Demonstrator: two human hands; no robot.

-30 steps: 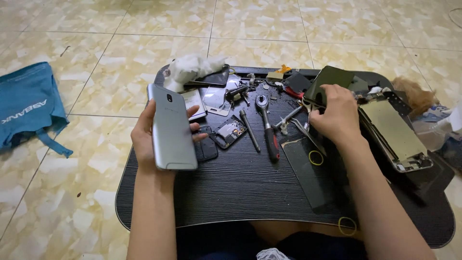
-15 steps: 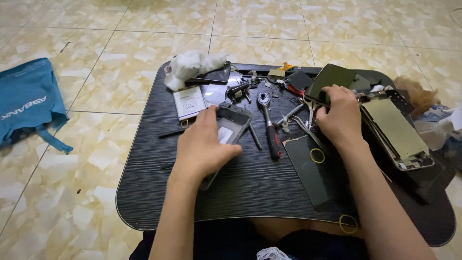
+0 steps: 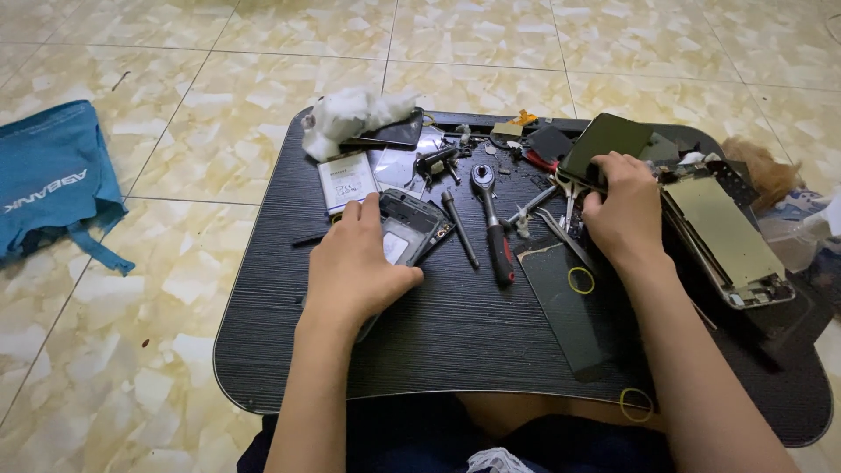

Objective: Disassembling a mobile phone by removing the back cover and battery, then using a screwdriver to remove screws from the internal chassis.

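- A blue cloth bag [image 3: 54, 180] lies on the tiled floor [image 3: 175, 79], well apart from the low black tabletop [image 3: 438, 333].
- At the tabletop's far left corner sits a crumpled white cloth [image 3: 350, 118], touching a dark phone panel [image 3: 390, 136]; just in front of them lies a flat white battery [image 3: 347, 181].
- The left hand [image 3: 357, 263] lies palm-down on an opened phone body [image 3: 405, 232], fingers [image 3: 372, 213] spread loosely over its near half, pressing on it rather than gripping; the far end, with its bare inner frame, shows beyond the fingertips.
- Just right of the phone body a thin dark screwdriver [image 3: 460, 229] lies angled, and beside that a ratchet wrench [image 3: 492, 219] with a red and black handle.
- A flat dark panel [image 3: 565, 307] lies near the middle with a yellow rubber band [image 3: 580, 280] on it; tweezers [image 3: 565, 236] rest at its far edge.
- The right hand [image 3: 624, 215] reaches into the clutter of small parts, fingers [image 3: 613, 166] curled over the near edge of a dark tilted phone screen [image 3: 604, 140]; whether they grip it cannot be told.
- Further right lies a stripped tablet frame [image 3: 723, 232] with a pale metal plate.
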